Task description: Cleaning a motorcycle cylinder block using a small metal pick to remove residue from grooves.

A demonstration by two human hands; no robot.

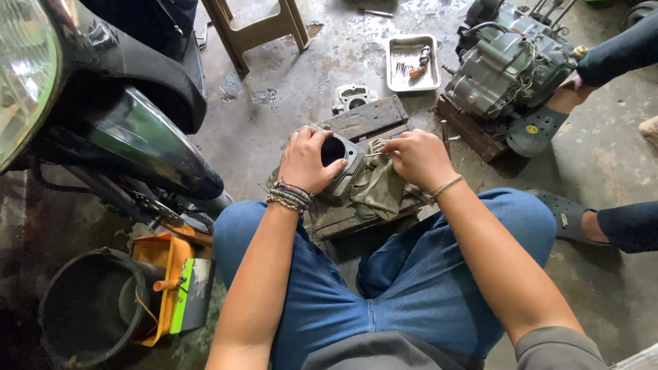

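Stained, damp concrete floor (288, 103) forms the work surface, on which a low block of dark wooden planks (367, 118) is laid between the seated person's knees. On this block a finned metal engine cylinder (343, 168) is steadied by the left hand (305, 161), whose grip is clenched over the near rim beside the open bore. The right hand (418, 159) is closed on a thin metal tool (375, 154) held against the cylinder's edge; an olive rag (377, 192) is bunched directly beneath it, draped over the plank edge.

Open room is confined to a narrow strip of floor beyond the block. To the left, it is bounded by a motorcycle's front mudguard (147, 140) and headlamp (24, 75), with a black bucket (86, 308) and an orange container (168, 274) set below. To the right, an engine block (510, 65) rests on another plank, and another person's sandalled feet (541, 127) stand just beside it. Farther off, a small cast part (351, 97), a metal tray (412, 63) holding small pieces, and a wooden stool (257, 31) are seen.
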